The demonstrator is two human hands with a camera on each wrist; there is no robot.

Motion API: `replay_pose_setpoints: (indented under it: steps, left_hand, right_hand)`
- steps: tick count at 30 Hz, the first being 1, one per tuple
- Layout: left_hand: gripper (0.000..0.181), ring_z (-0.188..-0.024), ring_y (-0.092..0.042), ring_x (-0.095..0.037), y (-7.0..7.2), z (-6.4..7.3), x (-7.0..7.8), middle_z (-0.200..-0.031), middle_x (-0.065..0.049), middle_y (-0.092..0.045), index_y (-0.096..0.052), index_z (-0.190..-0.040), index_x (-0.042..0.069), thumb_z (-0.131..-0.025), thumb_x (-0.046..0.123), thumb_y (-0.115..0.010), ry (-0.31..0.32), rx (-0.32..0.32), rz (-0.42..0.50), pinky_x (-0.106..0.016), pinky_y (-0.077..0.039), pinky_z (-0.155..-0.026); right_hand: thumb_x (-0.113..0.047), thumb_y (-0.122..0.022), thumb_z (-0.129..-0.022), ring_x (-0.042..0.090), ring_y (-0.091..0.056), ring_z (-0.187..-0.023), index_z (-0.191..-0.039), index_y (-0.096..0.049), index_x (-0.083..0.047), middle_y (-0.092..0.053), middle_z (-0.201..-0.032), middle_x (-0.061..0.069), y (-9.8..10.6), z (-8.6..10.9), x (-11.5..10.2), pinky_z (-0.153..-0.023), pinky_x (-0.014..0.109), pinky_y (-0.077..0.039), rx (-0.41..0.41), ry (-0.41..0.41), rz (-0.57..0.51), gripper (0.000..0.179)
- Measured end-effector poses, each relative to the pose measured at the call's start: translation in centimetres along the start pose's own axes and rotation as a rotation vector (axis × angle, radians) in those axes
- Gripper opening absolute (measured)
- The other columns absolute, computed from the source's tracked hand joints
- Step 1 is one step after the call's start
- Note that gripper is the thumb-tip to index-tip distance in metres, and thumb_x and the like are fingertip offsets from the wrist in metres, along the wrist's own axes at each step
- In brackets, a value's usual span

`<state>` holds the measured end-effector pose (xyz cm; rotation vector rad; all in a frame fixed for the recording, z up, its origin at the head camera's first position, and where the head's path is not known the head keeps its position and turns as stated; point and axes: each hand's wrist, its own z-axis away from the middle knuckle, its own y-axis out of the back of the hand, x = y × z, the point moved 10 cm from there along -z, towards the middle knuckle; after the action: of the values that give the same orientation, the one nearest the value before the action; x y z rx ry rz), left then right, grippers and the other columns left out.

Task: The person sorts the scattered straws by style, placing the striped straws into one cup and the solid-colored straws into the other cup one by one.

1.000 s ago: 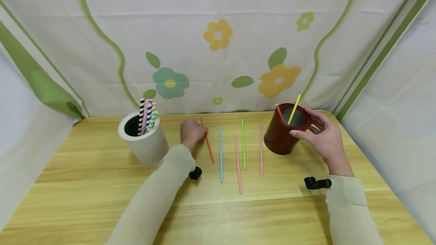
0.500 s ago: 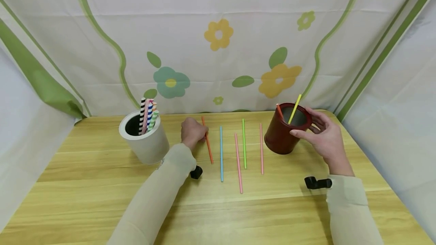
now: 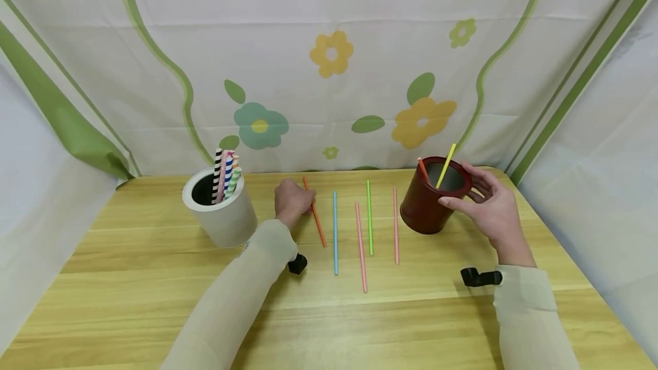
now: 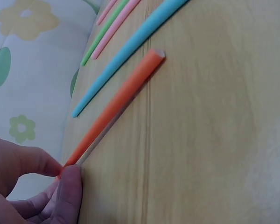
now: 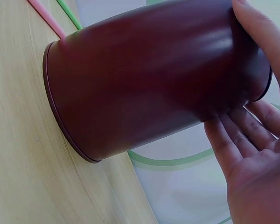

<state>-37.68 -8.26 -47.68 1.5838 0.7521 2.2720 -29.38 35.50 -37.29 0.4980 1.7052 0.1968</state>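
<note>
Left of the row of straws, my left hand [image 3: 293, 200] pinches an orange straw [image 3: 319, 224] near its far end. In the left wrist view, the thumb and a finger meet on that straw [image 4: 114, 105], which slants over the wooden table. My right hand [image 3: 493, 207] holds the rim of a dark red cylindrical cup [image 3: 424, 210] from the right, thumb in front and fingers behind. The cup [image 5: 130, 79] stands upright on the table. A red-orange straw [image 3: 423, 170] and a yellow straw [image 3: 446, 165] lean inside it.
A blue straw [image 3: 336, 233], two pink ones and a green straw [image 3: 369, 218] lie between the hands. At the left stands a white cup [image 3: 226, 224] with several striped straws [image 3: 226, 179]. A flowered curtain [image 3: 288, 61] hangs behind the table [image 3: 329, 330].
The orange straw's near end has swung slightly left and then back right in my left hand's pinch. My right hand and the dark red cup have stayed in place.
</note>
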Motion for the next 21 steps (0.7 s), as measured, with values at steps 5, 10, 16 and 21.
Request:
replay_pose_setpoints:
  steps: [5,10,16,21]
  left_hand:
    - [0.023,-0.051,-0.067,-0.019,0.8,0.7,0.4,-0.059,-0.006,-0.069,-0.079,-0.080,0.004,-0.096,0.020,-0.077,-0.010,0.034,0.035,-0.031,-0.060,-0.061]
    - [0.016,-0.054,-0.068,-0.017,2.5,3.3,1.9,-0.077,-0.011,-0.077,-0.082,-0.098,0.002,-0.098,0.017,-0.077,-0.025,0.071,0.151,-0.028,-0.060,-0.058]
    - [0.018,-0.057,-0.071,-0.012,3.5,5.5,3.4,-0.096,-0.017,-0.079,-0.080,-0.107,-0.002,-0.097,0.012,-0.074,-0.068,0.086,0.343,-0.035,-0.069,-0.067]
    - [0.014,-0.059,-0.072,-0.011,3.6,6.5,4.7,-0.090,-0.014,-0.079,-0.079,-0.103,-0.003,-0.093,0.006,-0.073,-0.121,0.067,0.505,-0.037,-0.070,-0.070]
  right_hand:
    - [-0.015,-0.094,-0.085,0.003,-0.059,-0.129,-0.159,-0.053,-0.020,-0.057,-0.151,-0.014,-0.1,0.0,0.0,-0.097,0.003,-0.052,0.003,0.006,0.005,0.085]
    - [-0.015,-0.094,-0.085,0.001,-0.059,-0.128,-0.159,-0.053,-0.019,-0.057,-0.152,-0.012,-0.1,0.1,-0.2,-0.096,0.002,-0.052,0.004,0.017,0.009,0.085]
    - [-0.016,-0.095,-0.085,-0.002,-0.058,-0.126,-0.160,-0.052,-0.019,-0.057,-0.150,-0.012,0.0,0.1,-0.3,-0.096,0.002,-0.051,0.005,0.024,0.018,0.086]
    - [-0.017,-0.095,-0.084,-0.004,-0.057,-0.125,-0.160,-0.053,-0.019,-0.057,-0.150,-0.014,0.1,0.0,-0.2,-0.096,0.001,-0.051,0.005,0.012,0.023,0.087]
